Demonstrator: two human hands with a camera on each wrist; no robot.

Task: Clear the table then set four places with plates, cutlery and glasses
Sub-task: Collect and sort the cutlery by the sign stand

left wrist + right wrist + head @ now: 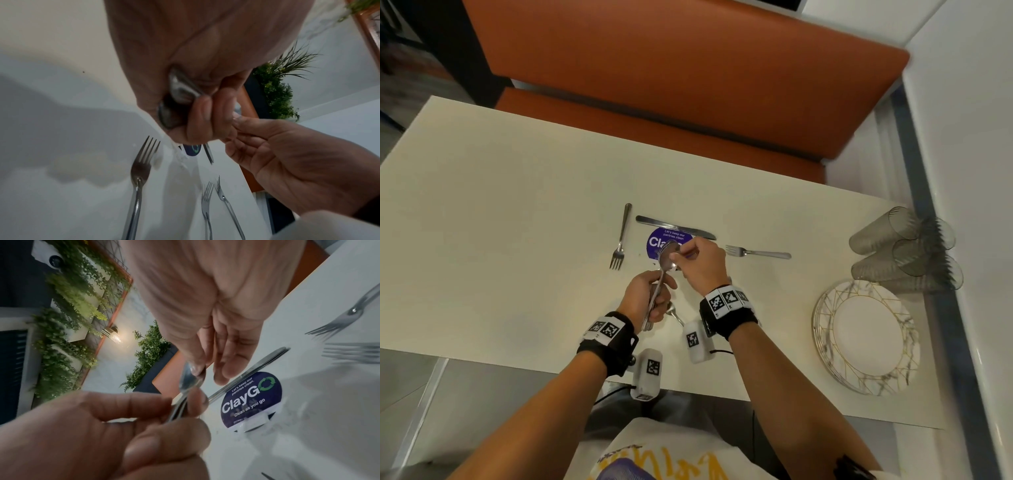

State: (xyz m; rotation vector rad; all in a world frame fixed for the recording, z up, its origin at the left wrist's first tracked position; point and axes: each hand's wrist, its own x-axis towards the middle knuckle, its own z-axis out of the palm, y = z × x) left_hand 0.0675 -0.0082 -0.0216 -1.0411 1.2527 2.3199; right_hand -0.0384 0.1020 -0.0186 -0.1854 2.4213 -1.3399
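Note:
My left hand (pixel 655 294) grips a bundle of steel spoons (pixel 654 301) by the handles, just above the table's near middle. My right hand (pixel 683 256) pinches the bowl of the top spoon (pixel 668 255) at the bundle's upper end. The right wrist view shows that spoon bowl (pixel 188 379) under my right thumb, with my left hand (pixel 115 423) around the handles below. In the left wrist view, handle ends (pixel 179 87) stick out of my left fist. On the white table (pixel 500 222) lie a fork (pixel 619 243), a knife (pixel 674 226) and another fork (pixel 756 254).
A stack of marbled plates (pixel 866 337) sits at the right near edge. Several smoky glasses (pixel 904 246) lie on their sides behind it, against the wall. A round purple sticker (pixel 659 241) marks the table centre. An orange bench (pixel 671 85) runs along the far side.

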